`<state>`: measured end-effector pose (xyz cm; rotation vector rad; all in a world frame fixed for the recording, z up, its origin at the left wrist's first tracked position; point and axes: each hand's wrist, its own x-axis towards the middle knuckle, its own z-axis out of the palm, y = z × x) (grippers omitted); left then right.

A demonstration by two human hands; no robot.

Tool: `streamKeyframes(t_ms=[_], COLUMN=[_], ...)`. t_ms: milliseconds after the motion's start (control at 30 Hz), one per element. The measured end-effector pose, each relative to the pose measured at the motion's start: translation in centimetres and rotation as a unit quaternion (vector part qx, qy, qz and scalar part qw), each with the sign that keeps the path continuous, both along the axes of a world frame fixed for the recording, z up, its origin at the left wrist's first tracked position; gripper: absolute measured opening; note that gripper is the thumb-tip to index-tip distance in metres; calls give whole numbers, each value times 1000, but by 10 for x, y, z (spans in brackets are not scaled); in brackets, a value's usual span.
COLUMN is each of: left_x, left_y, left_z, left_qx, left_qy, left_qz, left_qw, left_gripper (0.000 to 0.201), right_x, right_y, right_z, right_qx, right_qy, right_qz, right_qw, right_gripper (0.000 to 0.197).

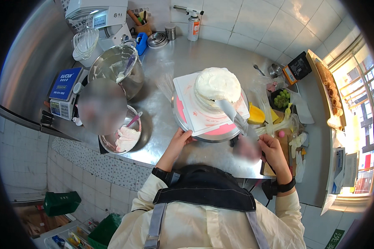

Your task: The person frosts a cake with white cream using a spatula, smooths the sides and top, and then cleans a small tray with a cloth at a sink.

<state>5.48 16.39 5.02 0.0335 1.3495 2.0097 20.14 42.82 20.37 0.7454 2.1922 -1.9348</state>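
A tall round cake (217, 83) coated in white cream stands on a white square board (191, 103) streaked with pink. The board rests on a round cake turntable (214, 137). My left hand (182, 140) grips the turntable's near-left rim, its thumb beside the board's corner. In my right hand (271, 150) is a palette knife (227, 109), its blade angled up against the cake's near-right side. A blurred patch hides part of the knife near my hand.
At left, a steel mixing bowl (96, 68) stands behind a smaller bowl of pink cream (128, 139), near a blue-topped scale (66, 85). A blowtorch (193, 27) stands by the back wall. Green grapes (282, 98), a yellow mango piece (257, 115) and plastic bags lie at right.
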Motion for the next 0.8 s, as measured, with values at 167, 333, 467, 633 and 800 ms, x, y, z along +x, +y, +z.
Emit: streamKeyframes(t_ms=[167, 333, 467, 633, 800], left_x=[-1, 0, 3, 11, 12], left_y=[1, -1, 1, 3, 8], left_z=[-1, -5, -7, -3, -2], left_qx=[-5, -4, 1, -26, -51], left_qy=[1, 3, -18, -31, -7], left_qz=[2, -6, -5, -31, -40], left_qw=[1000, 1000, 1000, 999, 998], left_gripper=[28, 30, 28, 27, 27], right_x=[5, 33, 70, 112, 157], right_y=[1, 4, 9, 9, 36], right_z=[-6, 3, -15, -33, -82], right_qx=[35, 10, -20, -39, 33], right_qy=[-29, -91, -85, -95, -86], right_qz=[38, 68, 79, 16, -74], right_qw=[998, 993, 993, 995, 993], right_gripper=[17, 14, 14, 15, 12])
